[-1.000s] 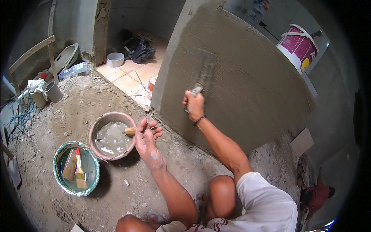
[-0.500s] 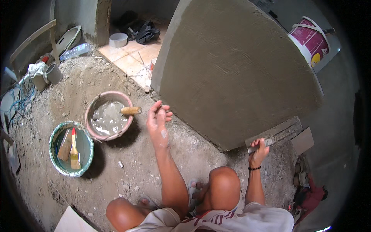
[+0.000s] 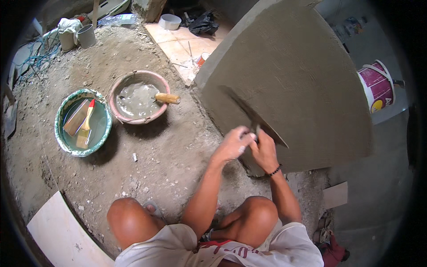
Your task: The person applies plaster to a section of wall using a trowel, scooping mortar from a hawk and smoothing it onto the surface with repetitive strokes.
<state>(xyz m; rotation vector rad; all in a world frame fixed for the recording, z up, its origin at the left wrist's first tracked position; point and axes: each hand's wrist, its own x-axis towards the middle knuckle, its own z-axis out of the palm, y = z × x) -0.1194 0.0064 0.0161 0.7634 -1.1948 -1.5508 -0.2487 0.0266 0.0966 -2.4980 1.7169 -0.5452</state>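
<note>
A long flat plastering trowel (image 3: 273, 133) stands edge-on against the wet grey plaster surface (image 3: 284, 80), its blade slanting from upper left to lower right. My right hand (image 3: 265, 150), with a dark bead bracelet on the wrist, is closed round the trowel's handle. My left hand (image 3: 230, 145) meets it there, fingers curled at the handle and slightly blurred; a pale grey smear marks its skin. The fingers partly hide the handle. Part of the blade is smeared by motion.
Left of me stand a pinkish bucket (image 3: 114, 108) of wet mortar with a wooden-handled tool, and a green-rimmed bucket (image 3: 58, 129) holding water, a paintbrush (image 3: 86, 122) and a wooden block (image 3: 76, 118). A maroon-and-white pail (image 3: 378, 86) sits beyond the plaster; a tile piece (image 3: 335, 195) lies right.
My right hand has brought the trowel up and left from the plaster's lower edge, turning its blade edge-on. My left hand has moved right to the handle. The view has shifted.
</note>
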